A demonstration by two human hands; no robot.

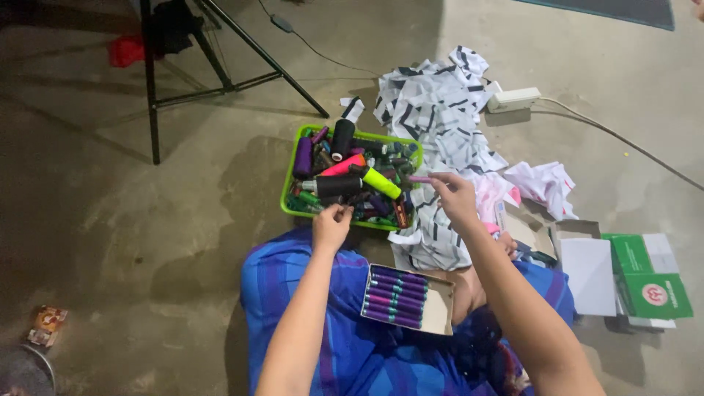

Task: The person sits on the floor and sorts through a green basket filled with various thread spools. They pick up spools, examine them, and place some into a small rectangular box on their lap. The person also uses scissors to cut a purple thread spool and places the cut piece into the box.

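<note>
Blue-and-purple striped cloth [352,345] covers the lap, nearest the lens, and both bare forearms run up from the bottom edge. On the lap sits a small open cardboard box [440,304], its left part packed with rows of purple thread spools [396,295]; right part bare. Left hand [331,224] at the near rim of a green plastic tray [292,182], fingers curled in and pinched; whether anything small is held there cannot be told. Tray heaped with thread cones and spools: black, purple, pink, one neon yellow-green cone [381,183]. Right hand [453,194] raised just right of the tray, thumb and fingertips closed on a small purple spool [419,179] held level, pointing left toward the tray. Beneath and behind that hand, a pile of white cloth scraps with black marks [440,103] spread over the concrete floor [147,242]. Right of the lap: flattened white cartons and a green-and-white box [649,282]. Far back, a white power strip [513,98] with cable, and black tripod legs [220,66] upper left. Small printed packet [48,325] lower left.
</note>
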